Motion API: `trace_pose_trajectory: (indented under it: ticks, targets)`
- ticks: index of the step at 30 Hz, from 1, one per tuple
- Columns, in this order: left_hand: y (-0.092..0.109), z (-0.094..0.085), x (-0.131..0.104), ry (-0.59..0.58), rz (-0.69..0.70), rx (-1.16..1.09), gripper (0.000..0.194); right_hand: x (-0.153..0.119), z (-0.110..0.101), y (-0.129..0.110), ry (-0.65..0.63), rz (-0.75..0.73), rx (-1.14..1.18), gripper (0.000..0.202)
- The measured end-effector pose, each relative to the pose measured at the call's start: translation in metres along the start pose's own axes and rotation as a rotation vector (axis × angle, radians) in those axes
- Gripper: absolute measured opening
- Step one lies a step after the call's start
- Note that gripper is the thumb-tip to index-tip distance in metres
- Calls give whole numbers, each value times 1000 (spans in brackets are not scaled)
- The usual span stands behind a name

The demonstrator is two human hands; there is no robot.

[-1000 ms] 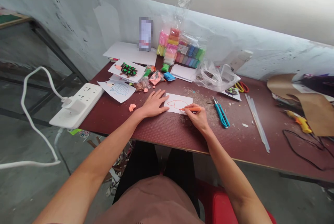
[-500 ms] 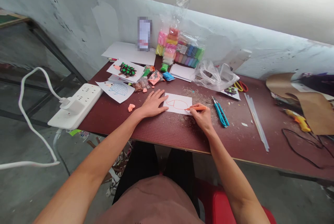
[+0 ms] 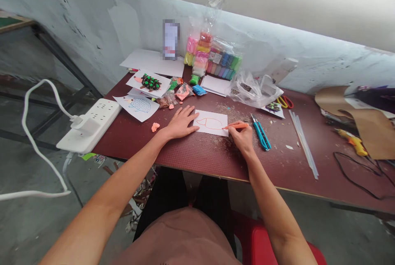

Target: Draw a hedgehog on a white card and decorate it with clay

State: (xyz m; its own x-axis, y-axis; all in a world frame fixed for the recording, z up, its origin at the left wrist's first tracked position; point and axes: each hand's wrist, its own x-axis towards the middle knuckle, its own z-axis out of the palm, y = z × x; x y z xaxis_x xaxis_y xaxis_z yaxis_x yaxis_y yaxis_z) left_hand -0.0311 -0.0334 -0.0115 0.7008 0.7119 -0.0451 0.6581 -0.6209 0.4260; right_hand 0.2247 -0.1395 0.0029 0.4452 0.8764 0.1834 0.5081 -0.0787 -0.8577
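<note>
A small white card (image 3: 211, 129) lies on the dark red table (image 3: 191, 154), bearing an orange outline of a rounded body with a pointed snout. My left hand (image 3: 181, 124) rests flat with fingers spread, its fingertips on the card's left edge. At the card's right side, my right hand (image 3: 242, 137) pinches an orange pen (image 3: 237, 126), whose tip touches the paper near the outline's right end. A blue utility knife (image 3: 261, 133) lies to the right of that hand. Left of my left hand sits a lump of orange clay (image 3: 155, 127).
Hedgehog pictures (image 3: 137, 107), clay packs (image 3: 202, 55) and a plastic bag (image 3: 254, 90) stand or lie toward the back. A white power strip (image 3: 89, 127) is at the left edge. Glue sticks (image 3: 303, 143), scissors (image 3: 285, 101) and a yellow glue gun (image 3: 354, 142) lie at right.
My right hand has moved slightly right with the orange pen, and more of the card's right edge shows. My left hand has stayed in place.
</note>
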Motion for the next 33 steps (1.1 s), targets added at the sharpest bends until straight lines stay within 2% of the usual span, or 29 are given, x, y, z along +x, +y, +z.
trace_pose_trajectory:
  ticks: [10,18,33]
  targets:
    - [-1,2,1,5,10,15,67,1,1,4,23,-19,7,22]
    - [-3,3,1,15,12,11,67,-1,1,0,10,-85,-29,21]
    - [2,-1,0,-10,-2,26,68,-8,2,-5,-42,-82,-3,23]
